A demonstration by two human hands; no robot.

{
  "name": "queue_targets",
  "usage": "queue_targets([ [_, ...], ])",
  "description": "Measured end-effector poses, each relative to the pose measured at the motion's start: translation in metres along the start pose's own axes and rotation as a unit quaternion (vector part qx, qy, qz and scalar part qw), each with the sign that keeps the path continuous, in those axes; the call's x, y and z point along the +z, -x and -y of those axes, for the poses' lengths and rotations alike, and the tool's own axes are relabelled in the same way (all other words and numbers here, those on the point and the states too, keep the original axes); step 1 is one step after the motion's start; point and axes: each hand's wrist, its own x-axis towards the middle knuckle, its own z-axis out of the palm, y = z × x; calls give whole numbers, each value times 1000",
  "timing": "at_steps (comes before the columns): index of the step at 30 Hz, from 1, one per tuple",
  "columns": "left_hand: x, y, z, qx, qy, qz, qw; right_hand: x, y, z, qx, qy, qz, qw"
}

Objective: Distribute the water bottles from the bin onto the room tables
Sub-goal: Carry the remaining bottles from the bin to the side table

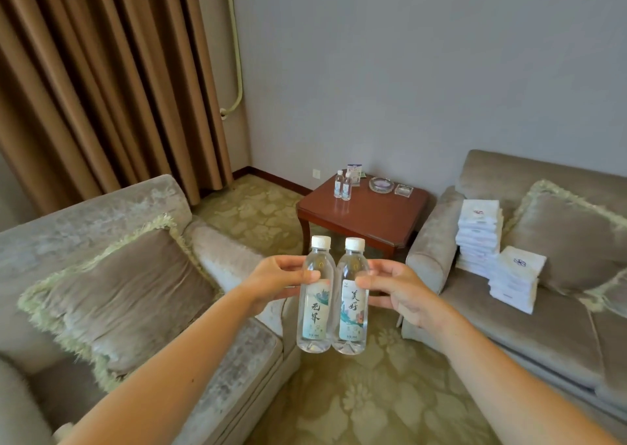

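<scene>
Clear plastic, white-capped and full, the left bottle (pixel 314 305) and the right bottle (pixel 353 305) hang upright and touching, in the air on the near side of the table (pixel 373 220); the left hand (pixel 281 280) pinches its bottle at the shoulder between thumb and fingers, and the right hand (pixel 393 292) grips the other the same way; the bin is not in view.

Both grips are high on smooth plastic, so I judge a bottle could swing or slip on the way down; a standing pair (pixel 342 185) already occupies the table's far-left part, with a glass ashtray (pixel 381 184) just right of it, and a careless set-down there could topple them; since this table seems already supplied, adding two more might leave another table short; a low approach could knock the bottle bases on the table's near edge.

The left label reads 无界, the right 美好, in brush-style characters over teal artwork; the print at each label's foot is too small to read; the card (pixel 354 173) at the table's far edge is illegible; the white folded stack (pixel 480 234), right of the table, bears a small emblem I cannot make out.
</scene>
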Motion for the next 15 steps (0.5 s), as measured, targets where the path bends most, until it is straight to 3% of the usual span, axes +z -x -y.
queue_targets([
  [15, -48, -358, -73, 6, -14, 70, 997, -110, -295, 68, -2, -17, -81, 997],
])
